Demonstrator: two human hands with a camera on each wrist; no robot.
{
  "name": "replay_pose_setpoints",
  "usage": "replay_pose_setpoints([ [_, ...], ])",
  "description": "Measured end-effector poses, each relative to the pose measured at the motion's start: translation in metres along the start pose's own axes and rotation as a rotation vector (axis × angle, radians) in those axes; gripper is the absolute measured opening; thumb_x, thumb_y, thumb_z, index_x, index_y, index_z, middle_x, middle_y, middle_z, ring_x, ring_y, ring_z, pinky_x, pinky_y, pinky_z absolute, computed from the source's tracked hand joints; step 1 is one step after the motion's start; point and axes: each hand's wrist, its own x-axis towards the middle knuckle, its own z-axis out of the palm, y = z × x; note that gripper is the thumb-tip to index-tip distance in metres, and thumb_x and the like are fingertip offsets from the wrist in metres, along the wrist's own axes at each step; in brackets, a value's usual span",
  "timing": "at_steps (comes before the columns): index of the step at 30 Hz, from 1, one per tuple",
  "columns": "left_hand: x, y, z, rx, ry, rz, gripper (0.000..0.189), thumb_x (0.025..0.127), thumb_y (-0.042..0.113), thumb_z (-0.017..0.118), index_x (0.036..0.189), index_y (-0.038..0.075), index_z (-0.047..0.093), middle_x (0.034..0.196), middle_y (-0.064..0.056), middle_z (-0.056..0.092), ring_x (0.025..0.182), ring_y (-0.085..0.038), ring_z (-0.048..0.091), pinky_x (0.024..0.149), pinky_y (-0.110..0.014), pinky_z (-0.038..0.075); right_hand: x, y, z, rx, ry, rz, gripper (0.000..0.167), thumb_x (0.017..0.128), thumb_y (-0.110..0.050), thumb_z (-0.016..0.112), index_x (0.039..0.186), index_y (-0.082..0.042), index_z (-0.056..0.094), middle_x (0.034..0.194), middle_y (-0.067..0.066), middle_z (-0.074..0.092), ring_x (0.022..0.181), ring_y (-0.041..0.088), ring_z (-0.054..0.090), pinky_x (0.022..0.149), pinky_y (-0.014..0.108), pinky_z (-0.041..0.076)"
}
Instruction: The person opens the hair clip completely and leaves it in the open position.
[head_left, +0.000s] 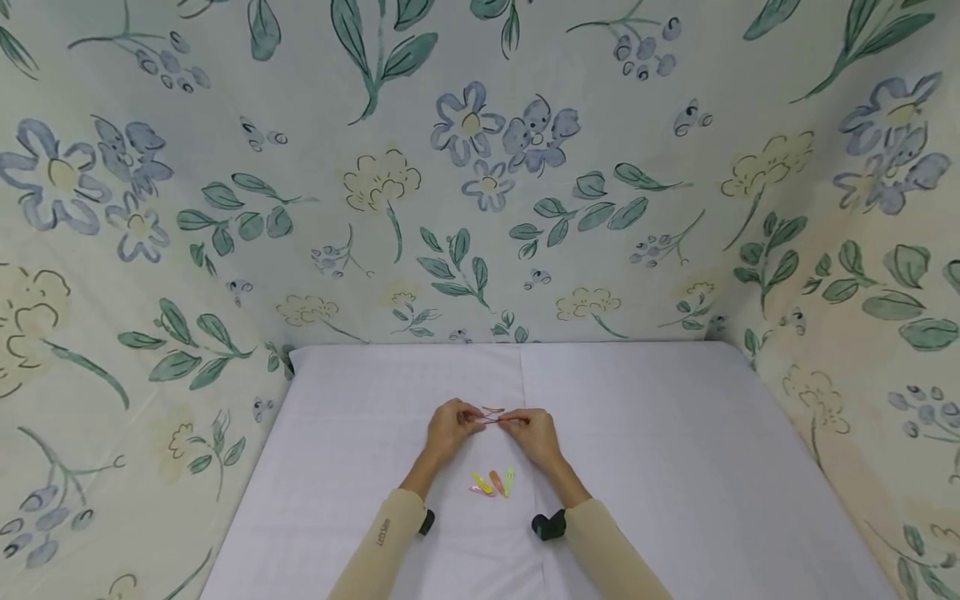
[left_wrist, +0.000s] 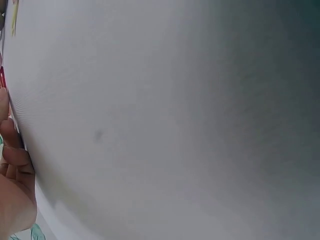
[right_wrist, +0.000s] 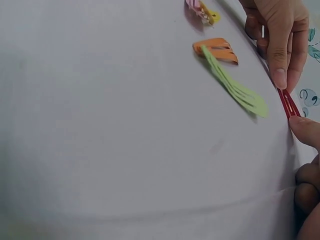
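Between both hands, low over the white table, is a red snap hair clip (right_wrist: 289, 104). The left hand (head_left: 453, 429) pinches one end of it with thumb and fingertips. At the other end, the right hand (head_left: 534, 433) pinches it the same way. A thin reddish strip (head_left: 492, 409) shows just beyond the fingertips; I cannot tell whether it belongs to the same clip. Nearer the body lie several more snap clips: a green one (right_wrist: 235, 90), an orange one (right_wrist: 217, 49), a yellow one (head_left: 482, 483) and a pink one (right_wrist: 194, 6). The left wrist view catches only part of the left hand (left_wrist: 17, 170).
A white cloth (head_left: 645, 450) with a fold line covers the table. Floral fabric (head_left: 487, 250) hangs behind and at both sides. Black devices sit at the left wrist (head_left: 427, 522) and the right wrist (head_left: 549, 525), by the beige sleeves.
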Motion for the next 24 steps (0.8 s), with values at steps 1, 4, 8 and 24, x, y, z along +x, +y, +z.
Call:
replay_pose_setpoints([
  [1,0.0,0.0006,-0.0005,-0.002,0.0,-0.006,0.016,0.076,0.012,0.09,0.09,0.01,0.082,0.082,-0.006,0.069,0.069,-0.007,0.052,0.062,-0.019,0.041,0.0001,0.0002,0.0003,-0.005,0.001,-0.005,0.006,0.087,-0.008,0.082,0.092,-0.006,0.084,0.058,-0.004,0.052,0.051,0.001,0.035,0.048,0.017,0.025],
  [4,0.0,0.0018,-0.0012,-0.008,0.001,-0.008,0.016,0.077,0.012,0.09,0.09,0.009,0.082,0.082,-0.007,0.069,0.069,-0.007,0.052,0.062,-0.02,0.042,0.0005,0.0012,0.0009,-0.027,0.005,-0.019,0.005,0.086,-0.008,0.083,0.091,-0.007,0.084,0.059,-0.004,0.053,0.051,0.002,0.036,0.048,0.017,0.026],
  [8,0.0002,0.0027,-0.0016,-0.015,-0.003,-0.022,0.017,0.077,0.011,0.09,0.092,0.009,0.081,0.083,-0.008,0.069,0.069,-0.007,0.052,0.062,-0.02,0.042,0.0015,0.0036,0.0016,-0.047,0.008,-0.01,0.005,0.087,-0.01,0.082,0.091,-0.009,0.084,0.059,-0.005,0.052,0.053,0.003,0.038,0.049,0.018,0.026],
  [24,-0.0008,0.0017,-0.0006,-0.026,-0.019,-0.057,0.021,0.078,0.014,0.09,0.096,0.01,0.081,0.085,-0.006,0.07,0.069,-0.007,0.051,0.062,-0.019,0.042,0.0002,0.0037,0.0025,-0.044,0.025,0.012,0.006,0.086,-0.007,0.082,0.091,-0.009,0.083,0.06,-0.005,0.049,0.053,0.004,0.038,0.05,0.018,0.026],
])
